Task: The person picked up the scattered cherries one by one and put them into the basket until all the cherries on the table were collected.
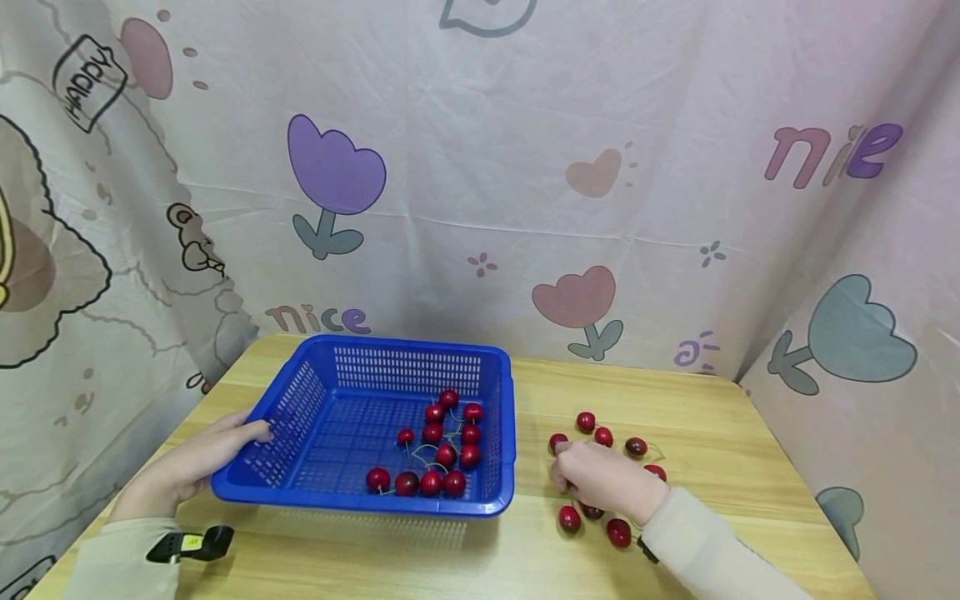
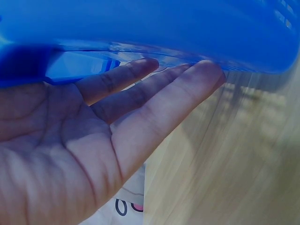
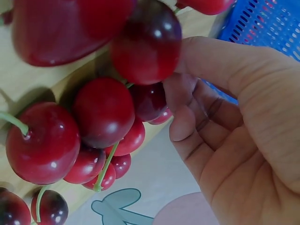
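A blue slotted plastic basket (image 1: 352, 498) stands on the left half of the wooden table. Several red cherries (image 1: 432, 433) with stems lie in its right part. My left hand (image 1: 198, 458) grips the basket's left side, thumb over the rim; the left wrist view shows straight fingers (image 2: 159, 110) beneath the rim. On the table to the right, my right hand (image 1: 607, 479) reaches down among loose cherries (image 1: 618, 533). Its thumb and fingertips come together right beside a dark red cherry (image 3: 147, 42); I cannot tell whether they pinch it.
Several more cherries (image 1: 585, 422) lie around and behind the right hand. Bare wooden table (image 1: 540, 383) separates basket and cherries. A printed cloth (image 1: 465, 208) hangs along the back and sides of the table. The left wrist wears a black strap (image 1: 191, 544).
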